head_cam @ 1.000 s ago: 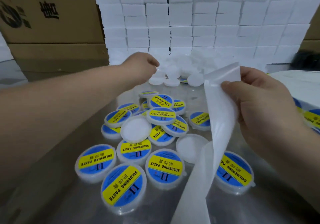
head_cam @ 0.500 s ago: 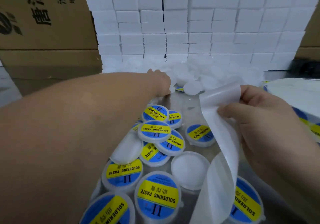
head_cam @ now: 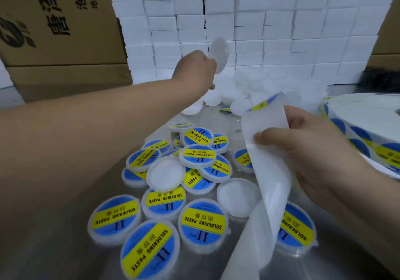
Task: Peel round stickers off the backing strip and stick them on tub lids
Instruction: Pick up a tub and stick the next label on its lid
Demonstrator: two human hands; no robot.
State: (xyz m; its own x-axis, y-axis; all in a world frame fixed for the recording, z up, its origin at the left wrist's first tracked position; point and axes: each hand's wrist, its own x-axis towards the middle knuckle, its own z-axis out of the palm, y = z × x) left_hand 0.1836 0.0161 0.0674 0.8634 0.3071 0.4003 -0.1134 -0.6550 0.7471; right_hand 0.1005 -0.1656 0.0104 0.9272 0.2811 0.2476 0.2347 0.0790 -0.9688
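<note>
The long white glossy backing strip hangs in front of the right hand, which pinches it near its upper end, thumb on the near face and the other fingers curled behind. From there the strip curves down and out of the bottom of the view. At its top edge one round blue-and-yellow sticker shows edge-on.

Further back, the left hand is raised above the table with a plain white round tub lid held up by its lower edge. Its fingers are closed on the lid, though the fingertips are hidden behind the hand.

Below both arms, a loose heap of round white lids bearing blue-and-yellow "SOLDERING PASTE" stickers lies on the shiny metal table, some overlapping. Two bare white lids lie among them (one of them beside the strip).

A pile of unlabelled white lids sits at the back of the table, against a wall of stacked white blocks. A large roll of the same stickers lies at the right, and brown cardboard boxes with printed characters stand at the left.
</note>
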